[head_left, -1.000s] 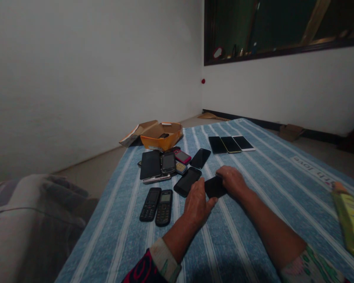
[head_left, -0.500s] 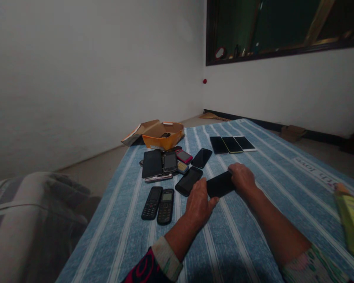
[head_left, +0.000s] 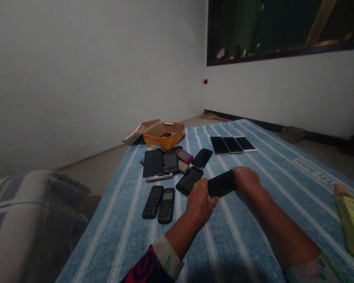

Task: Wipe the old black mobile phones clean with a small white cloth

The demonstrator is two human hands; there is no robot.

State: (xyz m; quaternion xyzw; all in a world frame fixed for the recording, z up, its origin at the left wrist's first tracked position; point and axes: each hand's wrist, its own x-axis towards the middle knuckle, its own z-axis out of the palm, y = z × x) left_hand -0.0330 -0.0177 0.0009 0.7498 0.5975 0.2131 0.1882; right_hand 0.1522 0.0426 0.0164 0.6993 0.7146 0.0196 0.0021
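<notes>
A black smartphone (head_left: 222, 184) lies tilted slightly on the striped cloth, with a hand at each end. My left hand (head_left: 199, 200) grips its left end, thumb pointing out to the right. At the right end is my right hand (head_left: 247, 181), its fingers curled against the edge and partly hidden. Just left of them lies another dark smartphone (head_left: 190, 181), and behind it a black phone (head_left: 202, 158). Two keypad phones, one black (head_left: 152, 202) and one with a pale screen (head_left: 166, 206), sit side by side nearer me.
A blue striped cloth (head_left: 118, 236) covers the surface. Several phones are piled near a black flat device (head_left: 152, 163). Behind stands an open orange box (head_left: 165, 142). Three smartphones (head_left: 233, 145) lie in a row at the back right. A yellow-green bottle (head_left: 351, 224) is at the right edge.
My right hand has slid slightly right and down to the smartphone's right edge, uncovering its corner. The left hand and the other phones stay in place.
</notes>
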